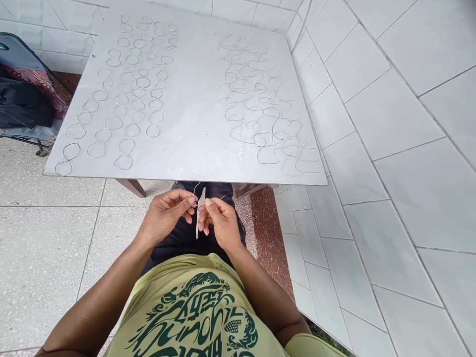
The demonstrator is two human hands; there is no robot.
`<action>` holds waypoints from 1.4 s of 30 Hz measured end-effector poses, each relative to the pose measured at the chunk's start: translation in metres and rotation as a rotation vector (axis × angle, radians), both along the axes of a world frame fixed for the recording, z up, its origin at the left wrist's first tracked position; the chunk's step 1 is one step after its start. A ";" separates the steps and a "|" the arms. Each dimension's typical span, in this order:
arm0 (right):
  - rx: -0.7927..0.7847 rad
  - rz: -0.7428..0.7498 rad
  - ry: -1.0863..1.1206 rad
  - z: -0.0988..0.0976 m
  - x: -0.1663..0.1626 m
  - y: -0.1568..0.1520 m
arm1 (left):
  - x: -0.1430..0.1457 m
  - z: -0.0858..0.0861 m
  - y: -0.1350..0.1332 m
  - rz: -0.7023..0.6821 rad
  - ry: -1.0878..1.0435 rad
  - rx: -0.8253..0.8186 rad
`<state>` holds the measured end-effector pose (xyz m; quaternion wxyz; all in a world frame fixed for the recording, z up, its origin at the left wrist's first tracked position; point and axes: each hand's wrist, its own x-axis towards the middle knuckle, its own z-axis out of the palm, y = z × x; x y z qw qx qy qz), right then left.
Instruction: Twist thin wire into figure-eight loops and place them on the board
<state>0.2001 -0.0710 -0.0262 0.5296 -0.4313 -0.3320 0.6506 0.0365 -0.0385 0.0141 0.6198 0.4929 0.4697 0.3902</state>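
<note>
Left hand (171, 207) and right hand (222, 223) pinch a thin, bent silver wire (200, 177) before a flat white surface (197, 114); silver-wire figure-eights (142, 78) (apparently finished) line its left, open silver-wire curves (260, 105) seemingly remaining right.

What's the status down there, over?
Left hand and right hand pinching thin wire, partly bent. Figure-eight wires on table's left side, curved wires right. Nothing seen blocking either hand.
</note>
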 end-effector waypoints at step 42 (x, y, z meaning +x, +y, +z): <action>-0.037 0.104 0.128 -0.007 0.017 0.012 | -0.003 0.007 0.000 0.167 0.314 0.091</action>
